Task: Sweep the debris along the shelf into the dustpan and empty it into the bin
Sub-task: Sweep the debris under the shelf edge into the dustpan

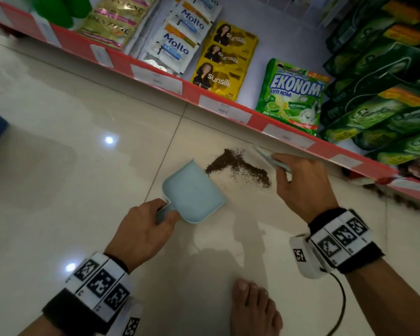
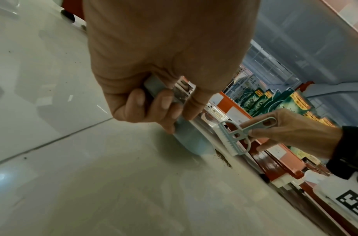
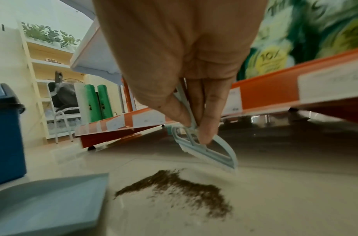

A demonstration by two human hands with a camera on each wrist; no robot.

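A pale blue dustpan (image 1: 194,192) rests on the tiled floor, its open mouth facing a pile of dark brown debris (image 1: 238,166). My left hand (image 1: 143,226) grips the dustpan's handle (image 2: 153,87). My right hand (image 1: 298,180) pinches a small pale blue brush (image 1: 272,160) just beyond the pile, close to the shelf's red edge. In the right wrist view the brush (image 3: 206,151) hangs slightly above the floor behind the debris (image 3: 184,188), and the dustpan (image 3: 50,206) lies at lower left. The left wrist view shows the brush (image 2: 234,137) held by its looped handle.
A low red-edged shelf (image 1: 228,110) with sachets and green detergent bags runs diagonally across the back. A blue bin (image 3: 6,135) stands on the floor to the left. My bare foot (image 1: 252,309) is near the bottom. A cable (image 1: 340,304) trails from my right wrist.
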